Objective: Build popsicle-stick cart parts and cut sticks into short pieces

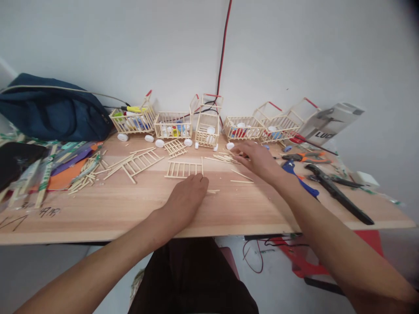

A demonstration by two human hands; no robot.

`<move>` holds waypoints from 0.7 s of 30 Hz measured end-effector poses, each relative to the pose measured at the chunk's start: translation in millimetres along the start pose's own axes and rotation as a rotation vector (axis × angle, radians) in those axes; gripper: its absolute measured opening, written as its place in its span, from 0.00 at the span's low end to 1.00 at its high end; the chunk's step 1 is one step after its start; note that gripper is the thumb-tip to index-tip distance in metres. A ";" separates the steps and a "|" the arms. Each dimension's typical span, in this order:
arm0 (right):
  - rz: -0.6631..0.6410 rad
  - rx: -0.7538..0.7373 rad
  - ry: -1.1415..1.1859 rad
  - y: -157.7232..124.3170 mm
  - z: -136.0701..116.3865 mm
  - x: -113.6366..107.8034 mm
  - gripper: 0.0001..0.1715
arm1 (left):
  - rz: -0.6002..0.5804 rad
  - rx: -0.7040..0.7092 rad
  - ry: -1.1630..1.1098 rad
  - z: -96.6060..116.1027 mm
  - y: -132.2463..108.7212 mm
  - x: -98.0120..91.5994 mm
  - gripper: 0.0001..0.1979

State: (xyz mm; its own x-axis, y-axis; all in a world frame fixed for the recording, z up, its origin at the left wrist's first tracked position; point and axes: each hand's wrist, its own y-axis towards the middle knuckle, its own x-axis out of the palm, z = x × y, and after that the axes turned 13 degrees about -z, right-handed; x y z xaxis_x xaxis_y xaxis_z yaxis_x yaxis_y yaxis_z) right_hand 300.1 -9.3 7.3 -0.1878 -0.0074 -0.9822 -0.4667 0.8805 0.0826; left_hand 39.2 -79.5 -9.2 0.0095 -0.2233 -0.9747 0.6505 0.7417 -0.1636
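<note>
L hand (pixel 187 198) rests on the tabletop (pixel 131 213), fingers curled; can't tell if they grip anything, b/c the tips are hid; stick ladder (pixel 185 163) lies flat just past L fingers; R hand (pixel 257 160) is by the stick pile (pixel 224 157), fingers bent; can't tell if they hold a stick; pile sits just left of R fingers; loose stick (pixel 241 181) lies btwn both hands' fingers, nearer R; stick carts (pixel 207 131) stand in a row past all fingers; orange pliers (pixel 310 157) & black cutters (pixel 340 195) lie right of R fingers.
</note>
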 end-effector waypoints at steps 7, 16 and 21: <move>-0.217 0.114 0.056 -56.4 5.5 -0.2 0.12 | 0.156 -0.004 0.008 -13.3 43.6 -24.6 0.08; -0.277 0.143 -0.039 -61.6 -15.6 8.9 0.04 | 0.197 0.066 0.002 -9.2 106.6 -21.9 0.13; -0.256 0.137 -0.102 -66.4 -13.4 15.4 0.02 | 0.126 0.341 -0.160 4.2 100.6 -16.9 0.16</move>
State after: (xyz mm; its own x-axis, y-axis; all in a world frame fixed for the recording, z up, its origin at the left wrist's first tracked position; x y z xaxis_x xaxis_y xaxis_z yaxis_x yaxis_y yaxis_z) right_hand 316.7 -74.2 -11.0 0.0119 -0.1956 -0.9806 -0.3658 0.9118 -0.1863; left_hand 107.6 -3.8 -8.5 0.2063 -0.2601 -0.9433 0.8511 0.5234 0.0418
